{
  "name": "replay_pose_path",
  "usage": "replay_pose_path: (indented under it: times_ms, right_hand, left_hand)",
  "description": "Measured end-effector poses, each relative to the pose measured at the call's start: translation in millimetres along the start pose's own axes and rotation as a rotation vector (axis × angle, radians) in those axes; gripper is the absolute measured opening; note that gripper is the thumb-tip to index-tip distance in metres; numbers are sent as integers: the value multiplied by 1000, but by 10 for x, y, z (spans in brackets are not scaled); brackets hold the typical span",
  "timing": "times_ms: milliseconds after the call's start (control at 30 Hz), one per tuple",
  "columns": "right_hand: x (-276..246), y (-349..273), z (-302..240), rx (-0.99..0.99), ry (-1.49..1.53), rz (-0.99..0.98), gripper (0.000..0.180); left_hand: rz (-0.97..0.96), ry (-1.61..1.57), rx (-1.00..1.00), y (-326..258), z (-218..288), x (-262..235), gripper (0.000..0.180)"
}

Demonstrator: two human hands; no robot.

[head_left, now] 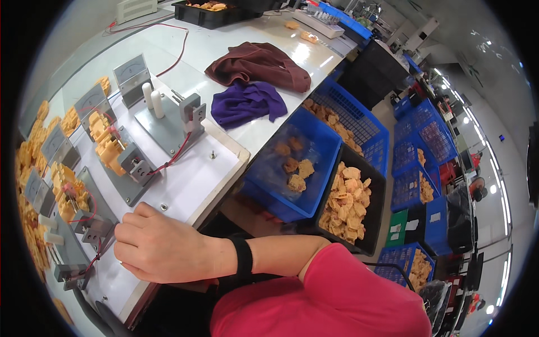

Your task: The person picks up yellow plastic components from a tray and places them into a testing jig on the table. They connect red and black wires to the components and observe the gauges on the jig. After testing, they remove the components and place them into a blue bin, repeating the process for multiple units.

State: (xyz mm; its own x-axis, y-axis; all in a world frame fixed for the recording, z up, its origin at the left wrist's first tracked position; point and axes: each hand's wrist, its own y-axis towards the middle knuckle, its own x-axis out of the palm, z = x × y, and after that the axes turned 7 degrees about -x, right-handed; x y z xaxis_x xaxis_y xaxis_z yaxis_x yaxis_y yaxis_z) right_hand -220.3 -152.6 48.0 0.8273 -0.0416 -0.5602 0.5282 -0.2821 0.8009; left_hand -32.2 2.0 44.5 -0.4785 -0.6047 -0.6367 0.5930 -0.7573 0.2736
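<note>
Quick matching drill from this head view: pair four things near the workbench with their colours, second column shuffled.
Things:
1. Crumpled cloth nearer the bench edge
2. Crumpled cloth behind it
3. Bin holding only a few orange parts
4. Bin heaped with orange parts

Colours:
A. black
B. maroon
C. blue
D. purple

Pairs: 1-D, 2-B, 3-C, 4-A
</note>
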Motion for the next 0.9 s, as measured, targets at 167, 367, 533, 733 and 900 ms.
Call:
replay_pose_path:
  times_ms: [167, 367, 533, 733, 900]
  right_hand:
    - [12, 7, -7, 1, -14, -17, 18]
    - [3, 29, -10, 16, -37, -33, 16]
    - [-6, 34, -24, 31, -43, -59, 14]
    - [9, 47, -36, 21, -42, -102, 14]
    - [-23, 26, -23, 24, -51, -106, 13]
  left_hand:
    - [22, -5, -18, -8, 46, 7, 45]
    - [8, -121, -134, 99, -282, 49, 50]
    - [27, -172, -106, 107, -418, 70, 53]
    - [34, -205, -121, 62, -359, 42, 52]
    - [21, -255, -136, 63, -270, 91, 52]
